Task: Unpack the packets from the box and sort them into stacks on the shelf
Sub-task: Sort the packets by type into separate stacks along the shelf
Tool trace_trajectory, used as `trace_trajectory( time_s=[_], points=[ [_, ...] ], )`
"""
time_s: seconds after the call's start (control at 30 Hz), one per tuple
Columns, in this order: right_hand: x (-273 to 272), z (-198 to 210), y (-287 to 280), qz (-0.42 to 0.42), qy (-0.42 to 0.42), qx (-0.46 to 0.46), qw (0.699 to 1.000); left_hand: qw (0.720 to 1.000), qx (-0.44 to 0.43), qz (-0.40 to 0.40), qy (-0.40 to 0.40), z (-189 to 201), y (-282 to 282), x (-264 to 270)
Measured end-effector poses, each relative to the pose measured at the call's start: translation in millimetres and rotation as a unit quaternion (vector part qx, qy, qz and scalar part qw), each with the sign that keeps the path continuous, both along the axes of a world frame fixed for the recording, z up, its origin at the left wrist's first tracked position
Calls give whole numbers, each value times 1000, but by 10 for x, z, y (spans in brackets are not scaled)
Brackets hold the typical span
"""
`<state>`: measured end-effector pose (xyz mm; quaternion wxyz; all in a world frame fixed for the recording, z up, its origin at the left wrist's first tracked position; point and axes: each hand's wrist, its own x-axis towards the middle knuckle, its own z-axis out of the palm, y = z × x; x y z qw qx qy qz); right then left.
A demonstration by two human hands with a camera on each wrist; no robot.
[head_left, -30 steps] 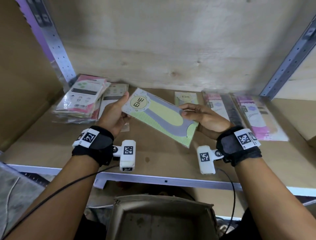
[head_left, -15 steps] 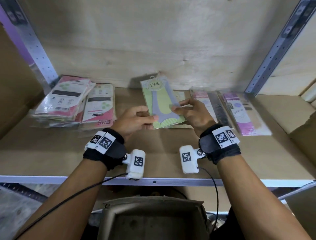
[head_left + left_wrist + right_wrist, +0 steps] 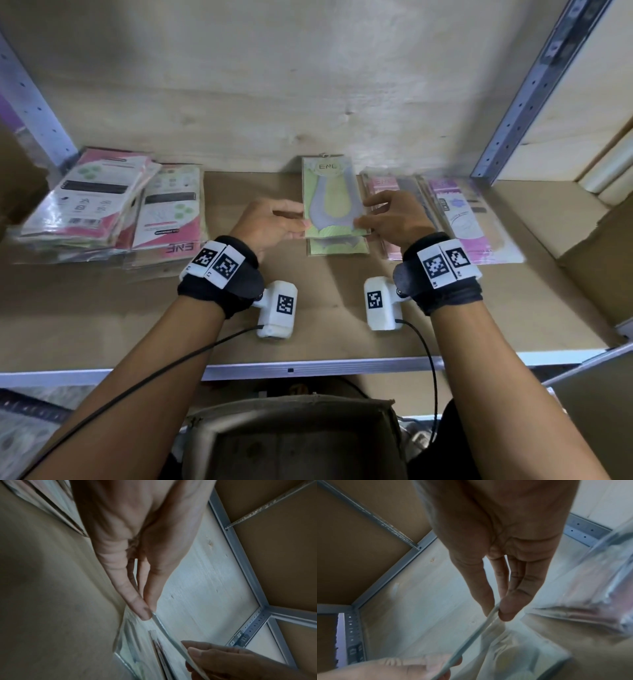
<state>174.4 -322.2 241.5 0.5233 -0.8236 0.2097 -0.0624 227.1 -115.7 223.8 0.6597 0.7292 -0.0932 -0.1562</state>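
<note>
Both hands pinch green pkt [image 3: 331,202] over stack.

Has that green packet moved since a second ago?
Yes. The green packet has swung from slanted to square and gone back toward the shelf's rear wall, over the green stack.

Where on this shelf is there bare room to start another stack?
Bare shelf board runs along the front edge, and between the pink stacks and the green packet. The stretch from there to the purple packets is crowded.
</note>
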Motion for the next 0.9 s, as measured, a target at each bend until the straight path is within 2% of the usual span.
trace_trajectory(
  time_s=[0.17, 0.4, 0.57, 0.9],
  points=[
    [-41, 9, -44, 9, 25, -114, 993, 999, 43, 14, 5, 9, -71, 1],
    [-78, 12, -5, 39, 45, -152, 987, 994, 104, 2, 19, 4, -72, 21],
    [-84, 27, 6, 44, 60, -160, 984, 994, 100, -25, 43, 10, -67, 5],
    [-97, 48, 21, 63, 74, -187, 978, 994, 79, -29, 72, 18, -81, 42]
  ],
)
